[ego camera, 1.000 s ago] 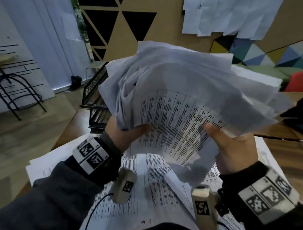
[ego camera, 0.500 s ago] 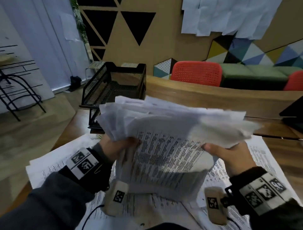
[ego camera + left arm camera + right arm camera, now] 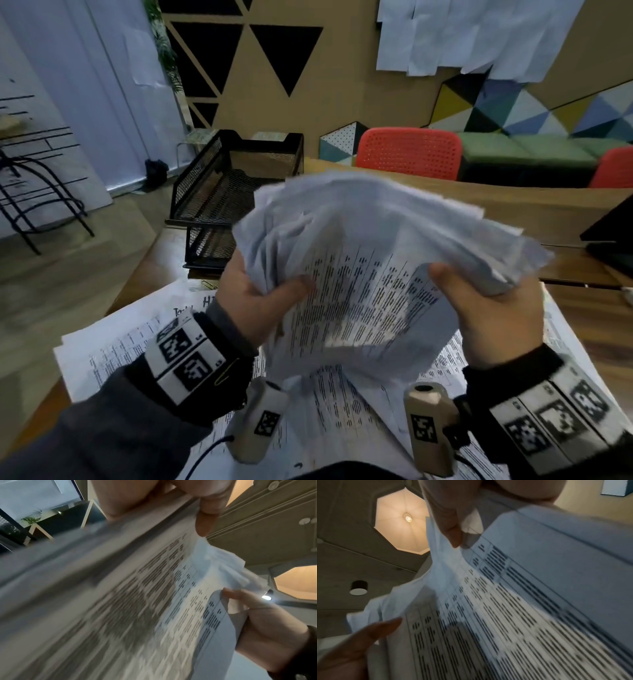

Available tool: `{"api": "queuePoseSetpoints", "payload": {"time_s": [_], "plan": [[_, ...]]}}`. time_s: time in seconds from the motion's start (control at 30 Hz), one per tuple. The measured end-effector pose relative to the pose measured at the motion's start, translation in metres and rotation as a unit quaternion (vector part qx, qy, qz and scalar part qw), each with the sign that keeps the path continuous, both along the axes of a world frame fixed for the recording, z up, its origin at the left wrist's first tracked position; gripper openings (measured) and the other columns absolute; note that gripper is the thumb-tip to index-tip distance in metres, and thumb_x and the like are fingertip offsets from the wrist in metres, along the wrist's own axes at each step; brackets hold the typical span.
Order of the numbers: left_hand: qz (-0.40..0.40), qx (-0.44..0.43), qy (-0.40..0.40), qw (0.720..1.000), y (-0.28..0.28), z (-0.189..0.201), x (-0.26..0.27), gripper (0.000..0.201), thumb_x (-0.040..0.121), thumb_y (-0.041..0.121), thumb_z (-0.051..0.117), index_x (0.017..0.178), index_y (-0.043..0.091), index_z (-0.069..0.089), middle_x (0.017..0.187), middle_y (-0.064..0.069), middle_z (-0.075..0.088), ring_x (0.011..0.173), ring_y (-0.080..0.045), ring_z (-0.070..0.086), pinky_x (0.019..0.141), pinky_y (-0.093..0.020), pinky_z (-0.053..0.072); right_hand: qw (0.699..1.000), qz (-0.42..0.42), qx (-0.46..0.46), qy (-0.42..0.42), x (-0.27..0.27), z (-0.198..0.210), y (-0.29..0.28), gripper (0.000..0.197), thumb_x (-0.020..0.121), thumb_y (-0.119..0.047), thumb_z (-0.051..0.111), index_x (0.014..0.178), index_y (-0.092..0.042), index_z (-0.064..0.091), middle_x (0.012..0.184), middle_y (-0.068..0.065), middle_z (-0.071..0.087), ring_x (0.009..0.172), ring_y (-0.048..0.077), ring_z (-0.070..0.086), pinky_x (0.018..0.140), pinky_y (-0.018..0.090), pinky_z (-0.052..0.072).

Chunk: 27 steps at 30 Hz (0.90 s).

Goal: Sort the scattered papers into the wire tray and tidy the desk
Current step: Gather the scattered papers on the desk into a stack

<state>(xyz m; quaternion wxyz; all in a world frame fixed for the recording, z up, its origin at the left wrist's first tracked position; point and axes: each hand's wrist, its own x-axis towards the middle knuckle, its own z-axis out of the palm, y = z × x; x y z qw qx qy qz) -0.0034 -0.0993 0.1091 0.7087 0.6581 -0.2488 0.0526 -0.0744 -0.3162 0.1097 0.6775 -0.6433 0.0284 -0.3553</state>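
1. Two hands are holding one loose stack of papers (image 3: 383, 260) above the worktop (image 3: 137, 274).
2. Left hand (image 3: 260, 301) is gripping the stack's left edge, thumb on the printed face, fingers hidden behind.
3. Right hand (image 3: 493, 315) is gripping the right edge likewise.
4. More printed sheets (image 3: 113, 346) are lying beneath; the wire tray (image 3: 205, 192) is standing beyond the stack.

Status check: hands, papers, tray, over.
Left hand and right hand both grip the paper stack, held above the desk. Wire tray beyond, top tier looks empty. More sheets lie loose on the desk. Path looks clear.
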Motion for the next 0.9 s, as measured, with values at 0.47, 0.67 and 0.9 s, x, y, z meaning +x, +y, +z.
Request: {"api": "queuePoseSetpoints", "payload": {"time_s": [0.47,0.67,0.9], "plan": [[0.113,0.096,-0.045,0.988,-0.012,0.044,0.033,0.014,0.081,0.013,0.066,0.074,0.025,0.066,0.075,0.008,0.068,0.063,0.002,0.063,0.058,-0.013,0.053,0.991,0.107,-0.005,0.083,0.006,-0.019,-0.015,0.044,0.051,-0.016,0.077,0.095,-0.014,0.072,0.09,0.0,0.076,0.086,0.019,0.072,0.074,0.027,0.058],[0.028,0.008,-0.009,1.0,-0.007,0.041,0.037,0.018,0.078,0.034,0.066,0.08,0.018,0.058,0.09,0.003,0.068,0.082,-0.008,0.065,0.07,-0.023,0.056,0.995,0.049,0.008,0.091,0.014,-0.023,-0.012,0.051,0.051,-0.034,0.081,0.096,-0.012,0.072,0.086,-0.004,0.076,0.083,0.013,0.071,0.075,0.024,0.056],[-0.031,0.14,-0.081,0.986,0.02,0.011,0.036,0.092,0.041,0.054,0.083,0.12,0.02,0.05,0.111,-0.006,0.062,0.102,-0.021,0.063,0.081,-0.04,0.056,0.999,0.002,0.017,0.027,0.009,-0.008,-0.006,0.026,0.073,-0.008,0.071,0.067,-0.033,0.075,0.068,-0.022,0.071,0.07,-0.006,0.065,0.066,0.012,0.054]]}}
